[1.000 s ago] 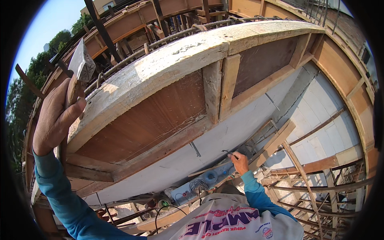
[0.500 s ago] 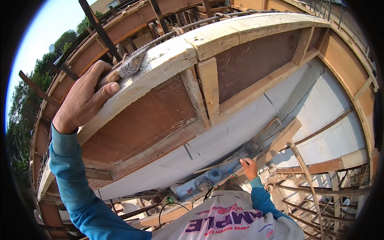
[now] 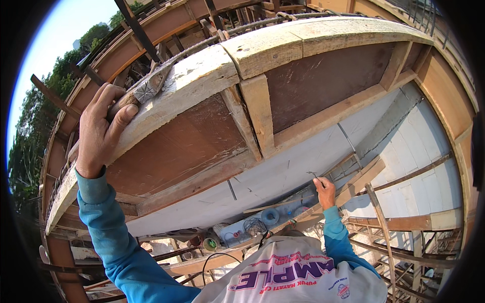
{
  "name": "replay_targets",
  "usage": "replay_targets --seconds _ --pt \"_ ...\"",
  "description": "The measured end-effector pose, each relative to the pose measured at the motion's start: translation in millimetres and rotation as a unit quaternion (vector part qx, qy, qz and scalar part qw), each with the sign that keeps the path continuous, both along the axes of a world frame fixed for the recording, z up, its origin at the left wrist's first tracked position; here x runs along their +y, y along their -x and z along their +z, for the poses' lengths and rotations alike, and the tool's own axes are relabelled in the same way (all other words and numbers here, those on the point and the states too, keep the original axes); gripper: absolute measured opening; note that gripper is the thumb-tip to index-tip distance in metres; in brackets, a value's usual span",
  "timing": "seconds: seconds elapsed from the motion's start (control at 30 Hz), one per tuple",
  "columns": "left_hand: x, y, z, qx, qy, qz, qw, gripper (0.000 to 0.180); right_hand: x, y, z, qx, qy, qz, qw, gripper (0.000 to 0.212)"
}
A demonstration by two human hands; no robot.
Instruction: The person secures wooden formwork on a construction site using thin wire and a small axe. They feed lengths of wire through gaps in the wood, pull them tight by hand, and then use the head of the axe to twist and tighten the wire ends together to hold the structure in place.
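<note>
My left hand is wrapped round the wooden handle of a hammer. The hammer rests on top of a pale, rough timber beam, its grey metal head pointing away from me. On the right, lower down, my right hand is raised in front of the white panel. Its thumb and fingers pinch a thin nail that sticks out past the fingertips; whether there is more than one I cannot tell. Below the beam, brown boards sit between wooden uprights.
A white panel with metal rods poking through slopes below the frame. A clear plastic container holds coiled wire and a blue roll. A plank runs past my right hand. Dark bars stand behind the beam.
My right hand has come up from near the container, and the nail now shows plainly at its fingertips. My left hand keeps its hold on the hammer; the whole view has shifted slightly.
</note>
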State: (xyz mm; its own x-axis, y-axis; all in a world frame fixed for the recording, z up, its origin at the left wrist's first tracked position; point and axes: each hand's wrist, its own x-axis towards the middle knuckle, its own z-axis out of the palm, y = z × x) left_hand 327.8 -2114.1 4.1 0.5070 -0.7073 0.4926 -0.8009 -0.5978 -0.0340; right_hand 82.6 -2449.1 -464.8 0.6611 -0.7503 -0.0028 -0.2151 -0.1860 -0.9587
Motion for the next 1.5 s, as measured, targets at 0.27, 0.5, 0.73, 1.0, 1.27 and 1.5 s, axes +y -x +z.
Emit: replay_targets --seconds 0.27,0.5,0.73,1.0,1.27,1.5 --pt "4.1 1.7 -6.1 -0.059 0.026 0.016 0.998 0.048 9.5 -16.4 -19.7 0.007 -0.013 0.057 0.998 0.027" --pt "9.4 3.7 -8.4 -0.201 0.073 -0.063 0.975 0.051 8.2 -21.8 -3.1 0.031 0.011 0.092 0.995 0.029" --pt "-38.6 102.1 -210.8 0.112 0.424 -0.288 0.851 0.028 7.5 -0.5 33.0 -0.070 0.006 -0.061 0.996 0.031" --pt "-130.1 221.1 -493.5 0.946 -0.049 -0.086 0.309 0.073 62.4 19.3 79.0 -0.336 -0.276 -0.185 0.881 0.035" --pt "-123.2 195.9 -586.6 0.882 0.467 0.054 -0.037 0.024 96.0 50.6 55.9 -0.258 -0.361 -0.231 0.866 0.031" --pt "-5.8 143.8 -683.2 0.681 0.570 0.449 0.100 0.030 35.6 137.6 1.0 -0.170 -0.378 -0.283 0.865 0.040"
